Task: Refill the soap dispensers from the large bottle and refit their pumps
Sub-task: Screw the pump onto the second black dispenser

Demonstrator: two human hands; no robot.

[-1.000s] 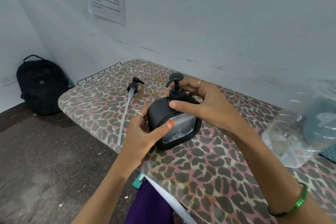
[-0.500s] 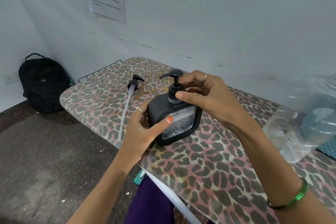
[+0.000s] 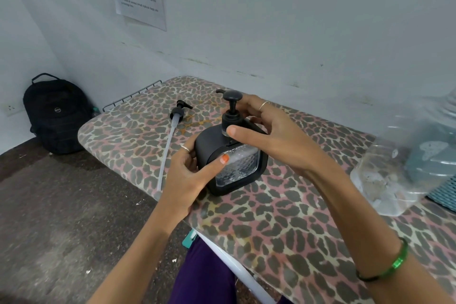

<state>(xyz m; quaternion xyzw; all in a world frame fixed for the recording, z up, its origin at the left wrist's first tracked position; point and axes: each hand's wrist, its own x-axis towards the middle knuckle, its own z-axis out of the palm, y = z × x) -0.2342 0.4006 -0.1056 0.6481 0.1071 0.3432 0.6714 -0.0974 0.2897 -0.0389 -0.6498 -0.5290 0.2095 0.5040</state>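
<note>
I read this as pump refit: left hand (image 3: pixel 187 175) clamps the black dispenser (image 3: pixel 230 163), right hand (image 3: pixel 269 131) pinches the pump collar (image 3: pixel 230 122). Next: twist it tight.

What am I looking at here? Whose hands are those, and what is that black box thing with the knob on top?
The picture comes from a camera worn on a person's head, looking down, so you see their own two arms reaching forward. The black box is a soap dispenser standing on a leopard-print board. The left hand grips its side. The right hand pinches the collar of the pump on top, probably screwing it on. Another pump with a long white tube lies loose on the board. At the right edge sits a big clear bottle, blurry. A black backpack rests on the floor.
</note>
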